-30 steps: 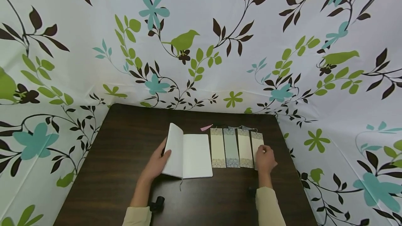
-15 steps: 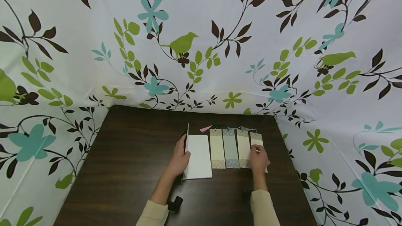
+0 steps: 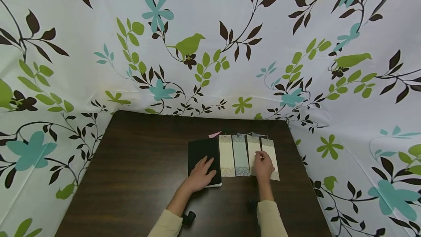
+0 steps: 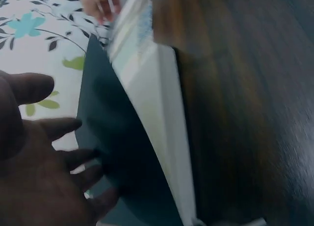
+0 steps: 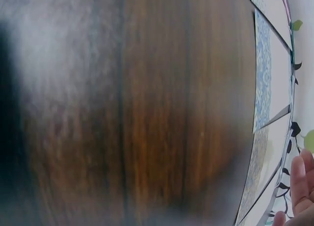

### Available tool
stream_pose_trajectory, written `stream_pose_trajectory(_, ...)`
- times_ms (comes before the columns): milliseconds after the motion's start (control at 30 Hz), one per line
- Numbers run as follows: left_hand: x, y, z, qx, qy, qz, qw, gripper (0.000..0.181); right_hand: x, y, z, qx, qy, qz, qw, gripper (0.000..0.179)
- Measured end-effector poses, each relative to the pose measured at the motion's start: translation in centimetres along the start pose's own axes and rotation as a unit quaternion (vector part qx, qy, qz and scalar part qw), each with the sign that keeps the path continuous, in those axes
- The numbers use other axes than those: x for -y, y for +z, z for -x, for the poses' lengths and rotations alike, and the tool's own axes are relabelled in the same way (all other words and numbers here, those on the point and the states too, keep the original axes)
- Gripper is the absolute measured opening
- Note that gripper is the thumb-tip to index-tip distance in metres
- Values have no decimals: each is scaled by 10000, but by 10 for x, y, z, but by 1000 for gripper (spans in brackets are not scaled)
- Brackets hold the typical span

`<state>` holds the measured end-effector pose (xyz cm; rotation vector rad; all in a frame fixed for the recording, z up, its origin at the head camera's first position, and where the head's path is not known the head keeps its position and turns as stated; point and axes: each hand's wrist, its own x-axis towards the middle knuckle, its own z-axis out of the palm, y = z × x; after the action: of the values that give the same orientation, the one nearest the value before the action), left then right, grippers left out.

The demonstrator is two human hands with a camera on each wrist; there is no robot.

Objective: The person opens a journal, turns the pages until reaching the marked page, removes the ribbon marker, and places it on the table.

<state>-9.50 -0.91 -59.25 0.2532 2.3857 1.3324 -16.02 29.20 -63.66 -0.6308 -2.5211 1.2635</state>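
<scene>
In the head view, a black-covered notebook (image 3: pixel 200 153) lies on the dark table, left of several paper bookmarks. My left hand (image 3: pixel 198 175) rests on its cover with fingers spread. From the left wrist, the dark cover (image 4: pixel 122 138) stands at an angle over the white pages (image 4: pixel 164 98), the left hand's (image 4: pixel 49 162) fingers along it. A cream bookmark (image 3: pixel 271 158) is rightmost, beside another cream one (image 3: pixel 253 145). Over these two is my right hand (image 3: pixel 264 165), its fingers loosely bent; I see nothing held in it. Whether it touches them I cannot tell.
A blue-green bookmark (image 3: pixel 241 153) and a cream bookmark (image 3: pixel 227 153) lie between the notebook and my right hand. A pink tassel (image 3: pixel 215 134) and grey ones stick out at their tops. The brown table (image 3: pixel 144 164) meets a patterned cloth (image 3: pixel 210 72) at the back.
The notebook lay open with its left part raised by my left hand; it has swung over to the right, showing the black cover. My right hand has shifted slightly left over the bookmarks.
</scene>
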Motion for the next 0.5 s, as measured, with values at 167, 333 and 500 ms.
stream_pose_trajectory(167,13,-3,0,-9,158,-971,9951,55,5,6,7,108,-190,-251,9994,33)
stream_pose_trajectory(333,22,-8,-9,-353,339,-1843,9816,47,13,14,13,301,-403,-336,9982,33)
stream_pose_trajectory(500,28,-11,-13,-313,421,-1840,9815,44,18,22,23,431,-403,-324,9977,31)
